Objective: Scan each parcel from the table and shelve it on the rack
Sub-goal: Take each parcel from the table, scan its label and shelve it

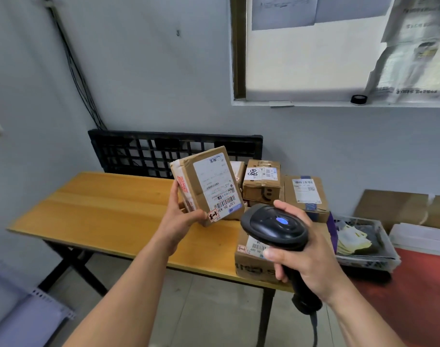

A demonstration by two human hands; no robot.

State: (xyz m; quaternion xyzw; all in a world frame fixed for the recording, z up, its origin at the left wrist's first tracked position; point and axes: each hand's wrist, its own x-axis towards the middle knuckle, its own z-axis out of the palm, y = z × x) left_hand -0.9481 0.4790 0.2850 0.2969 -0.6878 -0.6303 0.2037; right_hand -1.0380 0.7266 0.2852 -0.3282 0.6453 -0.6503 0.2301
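Parcel (pixel 209 184): brown carton w/ white shipping label facing the camera, tilted, raised above the wooden table (pixel 101 209), clasped along its left edge and bottom corner by the left hand (pixel 181 216). Scanner (pixel 275 225): black handheld, blue light lit on top, at 4 o'clock of the parcel and just beside its lower corner, right hand (pixel 306 256) wrapped tight round the handle, cable hanging below. Other cartons: labelled pair (pixel 261 181) (pixel 306 194) at 2–3 o'clock behind the parcel on the table, one more (pixel 251 261) at 5 o'clock under the scanner at the table's near edge; grey tray (pixel 379 246) of papers off the table's right end.
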